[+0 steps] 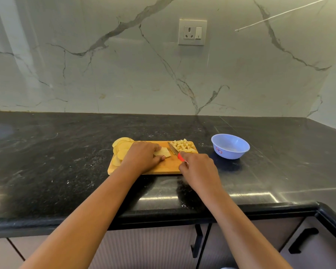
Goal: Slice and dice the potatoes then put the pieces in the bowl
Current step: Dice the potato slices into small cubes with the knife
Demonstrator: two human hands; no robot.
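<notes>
A wooden cutting board [163, 167] lies on the black counter. Round potato slices [122, 147] are spread over its left end. A heap of diced potato [183, 146] sits at its far right corner. My left hand [144, 156] holds a stack of potato slices [163, 152] down on the board, fingers curled round it. My right hand [197, 169] grips a red-handled knife [174, 149], whose blade rests against the right side of that stack. An empty light blue bowl [230, 146] stands on the counter to the right of the board.
The black stone counter [66, 162] runs wide to both sides, with its front edge near me and a corner turning at the right. A marble wall with a socket [192, 32] stands behind. Cabinet doors with black handles [303, 240] are below.
</notes>
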